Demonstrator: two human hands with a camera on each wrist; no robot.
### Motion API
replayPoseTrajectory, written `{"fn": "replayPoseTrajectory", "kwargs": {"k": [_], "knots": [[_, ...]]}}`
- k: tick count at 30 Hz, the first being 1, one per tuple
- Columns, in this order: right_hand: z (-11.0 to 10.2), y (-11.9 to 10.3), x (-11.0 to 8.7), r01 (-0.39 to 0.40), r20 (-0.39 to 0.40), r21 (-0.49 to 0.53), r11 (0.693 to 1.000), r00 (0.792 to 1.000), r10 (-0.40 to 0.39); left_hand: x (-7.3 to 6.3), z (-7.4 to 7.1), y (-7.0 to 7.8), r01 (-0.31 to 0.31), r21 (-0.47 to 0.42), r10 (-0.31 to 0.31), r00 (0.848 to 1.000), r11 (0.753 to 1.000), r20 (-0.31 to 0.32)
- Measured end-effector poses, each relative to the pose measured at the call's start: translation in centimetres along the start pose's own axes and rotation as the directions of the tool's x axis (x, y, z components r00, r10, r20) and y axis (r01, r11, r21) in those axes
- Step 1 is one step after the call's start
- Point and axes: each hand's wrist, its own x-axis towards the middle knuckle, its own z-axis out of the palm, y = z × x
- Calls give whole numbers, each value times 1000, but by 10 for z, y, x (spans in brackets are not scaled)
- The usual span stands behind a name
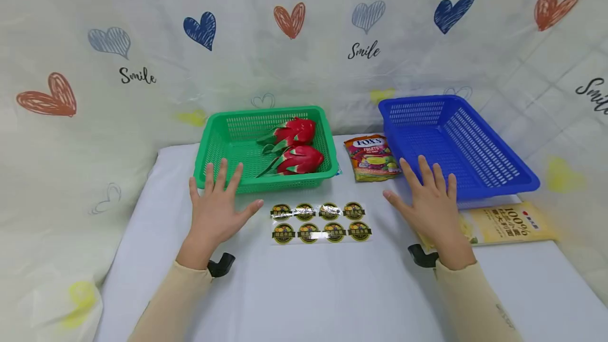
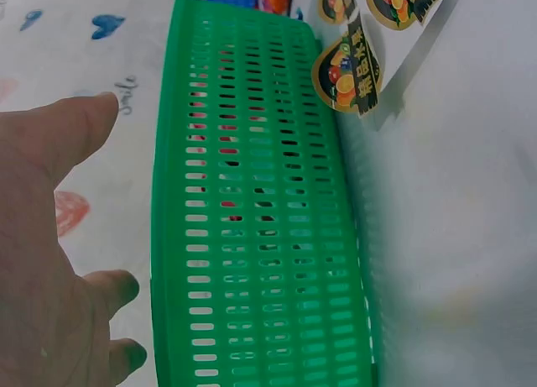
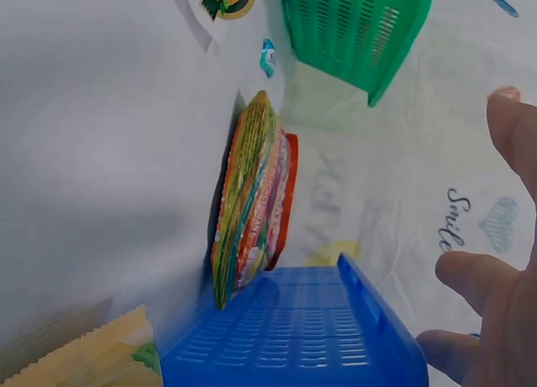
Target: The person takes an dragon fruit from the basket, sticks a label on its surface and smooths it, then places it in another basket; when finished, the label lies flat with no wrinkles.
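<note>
My left hand [image 1: 216, 215] is held with fingers spread in front of the green basket [image 1: 261, 186], its fingertips overlapping the near rim in the head view. Inside that basket lie two red dragon fruits [image 1: 300, 160] with green-tipped scales. My right hand [image 1: 432, 207], also spread and holding nothing, is near the front left corner of the blue basket [image 1: 475, 189]. Between the hands lies a sheet of round black-and-gold stickers [image 1: 320, 232]. A Fox's candy bag [image 1: 372, 157] lies between the baskets. The right hand partly covers a yellow pasta package [image 1: 508, 223].
A white cloth covers the table [image 1: 304, 294]. Behind it hangs a pale curtain [image 1: 304, 73] printed with hearts and "Smile". A small blue wrapper [image 3: 268, 58] lies by the green basket. The blue basket overlaps the pasta package's back edge in the head view.
</note>
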Motion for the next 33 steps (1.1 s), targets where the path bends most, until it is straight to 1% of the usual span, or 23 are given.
{"fn": "replayPoseTrajectory", "kwargs": {"k": [2,7,9,13,18,26,33], "knots": [[-2,1,-3,-1,6,-2,1000,1000,1,1,1,3,-2,4,2,1000,1000,8],[-9,-5,4,24,-21,-6,1000,999,-24,4,-4,4,1,16,0,999,1000,-42],[-10,-7,4,21,-13,-1,1000,1000,-21,3,-6,4,6,15,-5,999,1000,-33],[-8,-7,-1,3,20,9,1000,1000,-3,-2,-5,4,5,13,-5,1000,1000,0],[-4,-7,-6,10,14,21,1000,1000,-10,-8,-5,3,2,4,-2,1000,1000,-15],[-4,-6,-5,21,1,19,1000,1000,-21,-9,-7,5,-1,18,2,1000,1000,-16],[-5,-8,-4,28,-2,19,999,1000,-28,-10,-14,7,1,16,0,1000,1000,-22]]}}
